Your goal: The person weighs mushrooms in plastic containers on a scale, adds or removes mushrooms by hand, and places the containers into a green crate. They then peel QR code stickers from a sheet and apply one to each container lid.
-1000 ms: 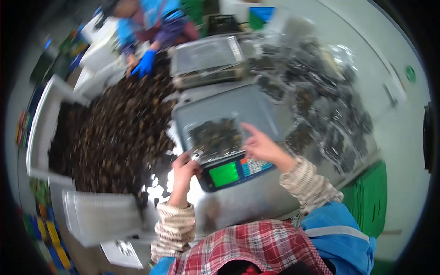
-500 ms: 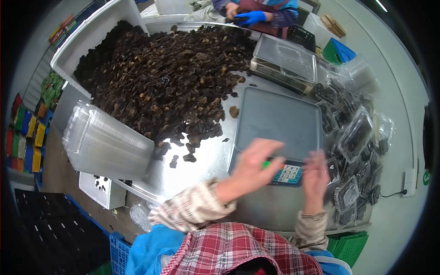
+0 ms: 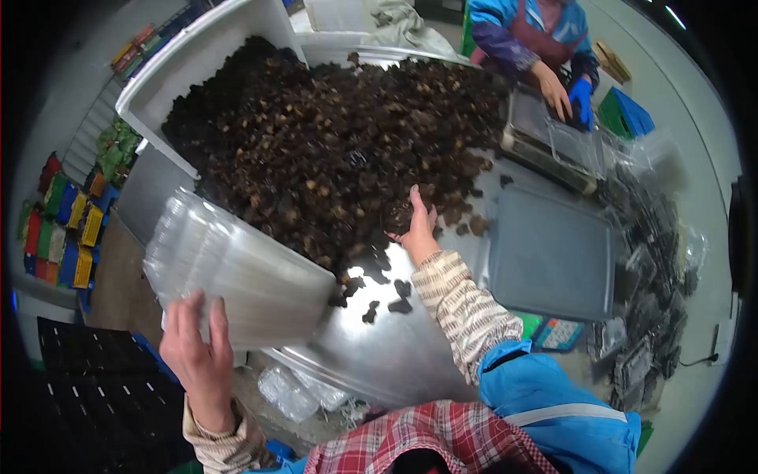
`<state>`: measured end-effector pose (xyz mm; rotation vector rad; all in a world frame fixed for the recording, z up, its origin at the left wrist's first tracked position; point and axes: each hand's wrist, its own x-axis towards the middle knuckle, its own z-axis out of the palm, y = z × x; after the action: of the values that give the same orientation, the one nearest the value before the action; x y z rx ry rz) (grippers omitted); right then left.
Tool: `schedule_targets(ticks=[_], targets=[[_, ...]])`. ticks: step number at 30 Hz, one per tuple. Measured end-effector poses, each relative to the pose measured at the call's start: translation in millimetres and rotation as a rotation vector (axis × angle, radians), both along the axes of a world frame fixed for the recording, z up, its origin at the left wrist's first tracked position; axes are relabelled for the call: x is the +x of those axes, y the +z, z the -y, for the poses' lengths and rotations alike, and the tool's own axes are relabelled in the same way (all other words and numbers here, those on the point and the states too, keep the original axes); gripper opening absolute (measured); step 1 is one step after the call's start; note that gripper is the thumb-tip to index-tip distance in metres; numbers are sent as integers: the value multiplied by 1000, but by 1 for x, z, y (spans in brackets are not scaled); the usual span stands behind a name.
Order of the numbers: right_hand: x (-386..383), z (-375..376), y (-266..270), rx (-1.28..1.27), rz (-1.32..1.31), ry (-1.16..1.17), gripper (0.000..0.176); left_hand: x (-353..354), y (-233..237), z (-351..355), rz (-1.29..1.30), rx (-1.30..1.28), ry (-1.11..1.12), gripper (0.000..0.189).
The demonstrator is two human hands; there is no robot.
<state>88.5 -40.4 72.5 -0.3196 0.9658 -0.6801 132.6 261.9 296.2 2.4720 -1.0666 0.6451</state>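
Observation:
My left hand [image 3: 197, 355] is at the near end of the stack of clear plastic containers [image 3: 237, 268], its fingers apart and raised, with nothing in them. My right hand [image 3: 417, 229] reaches to the edge of the pile of dark brown, fungus-like pieces [image 3: 316, 158]. Its thumb and fingers curve around some of the dark pieces. A few loose pieces [image 3: 369, 312] lie on the metal table [image 3: 379, 355] between the stack and my right sleeve. The grey scale [image 3: 553, 249] stands to the right of my right arm.
A white tub [image 3: 150, 103] lies tilted behind the pile. Packed clear boxes [image 3: 643, 268] are heaped along the right side. Across the table, a person's bare hand and blue-gloved hand [image 3: 582, 101] are over a second scale with a clear container. Black crates [image 3: 103, 395] stand lower left.
Both hands have left the grey scale. My left hand moved to the container stack, and my right hand moved to the pile. The view has shifted, and the other person's hands are now at the second scale.

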Motion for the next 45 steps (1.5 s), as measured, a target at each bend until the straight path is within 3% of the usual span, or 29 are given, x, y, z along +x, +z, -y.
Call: schedule_targets(ticks=[1,2,5,7,8,9,11,13,17,19,21,22,24,25,26,29,35,39,43,44,45], targets=[[19,8,5,-36,47,-5,111,2,-2,0,-6,-30,-13,13],[54,25,-21,-53,-116,-160,109,3,-3,0,-91,-48,-3,14],[104,55,-58,-253,-83,-350,80,4,-6,0,-250,-132,-34,9],[102,67,-71,-109,22,-293,57,8,0,2,-289,-134,-20,7],[99,77,-84,84,30,-214,39,8,2,2,-352,-132,-8,7],[84,70,-63,147,-36,-150,29,9,2,0,-357,-124,-9,7],[61,64,-67,167,250,-31,22,17,-1,-7,-470,-205,32,12],[41,56,-62,150,263,-7,22,27,0,-9,-486,-180,28,18],[3,28,-32,92,201,120,15,66,-3,-12,-22,-135,104,22],[-14,17,-28,96,218,114,16,72,22,-10,189,-301,286,19],[-33,4,-9,34,179,132,17,68,39,-5,292,-606,331,18],[-49,-3,10,20,218,113,18,57,44,2,324,-625,364,15],[-77,3,21,12,244,179,19,21,40,43,296,-743,100,10],[-92,10,26,6,276,257,20,12,30,64,470,-650,-52,9],[-107,17,31,-97,321,298,22,1,14,78,390,-500,-74,13],[-167,29,90,-247,234,210,23,-40,-25,130,509,-283,-208,23],[-277,63,177,-529,8,109,30,-115,-93,222,420,-238,-838,27],[-314,85,175,-570,-24,82,28,-176,-137,266,372,-267,-1213,18],[-313,76,150,-775,-182,69,26,-206,-171,278,343,-166,-1346,10],[-311,82,125,-943,-267,86,41,-208,-178,277,307,-148,-1363,10],[-309,84,110,-1198,-495,178,37,-209,-180,274,301,-128,-1368,10]])
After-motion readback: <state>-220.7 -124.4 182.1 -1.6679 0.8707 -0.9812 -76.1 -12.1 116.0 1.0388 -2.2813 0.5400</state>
